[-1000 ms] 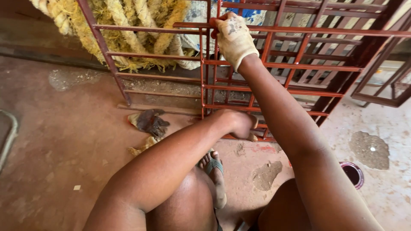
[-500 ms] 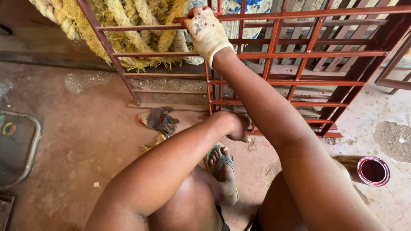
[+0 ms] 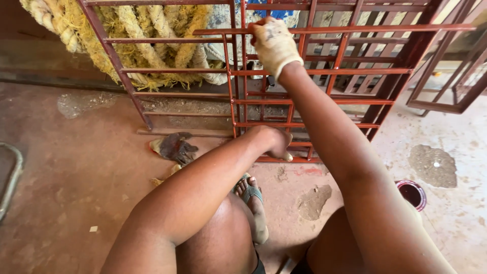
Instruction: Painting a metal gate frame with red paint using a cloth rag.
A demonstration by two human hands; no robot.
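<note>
the red metal grille (image 3: 324, 96) stands upright on the floor across the upper middle and upper right of the frame, a welded lattice of thin square bars coated in glossy rust-red paint. the dusty reddish concrete floor (image 3: 76, 172) fills the lower left, patched with grey stains. coils of thick frayed yellow rope (image 3: 147, 35) hang behind the bars at upper left. the right hand (image 3: 274, 43), in a soiled cream glove, reaches up with the arm outstretched and its fingers clenched around a top crossbar. the left hand (image 3: 276, 142), bare, is bent down at the wrist against the grille's lowest bars in the centre; what its curled fingers grip cannot be told. a crumpled dark rag (image 3: 175, 147) lies left of centre. a small open paint tin (image 3: 412, 194) sits at lower right.
</note>
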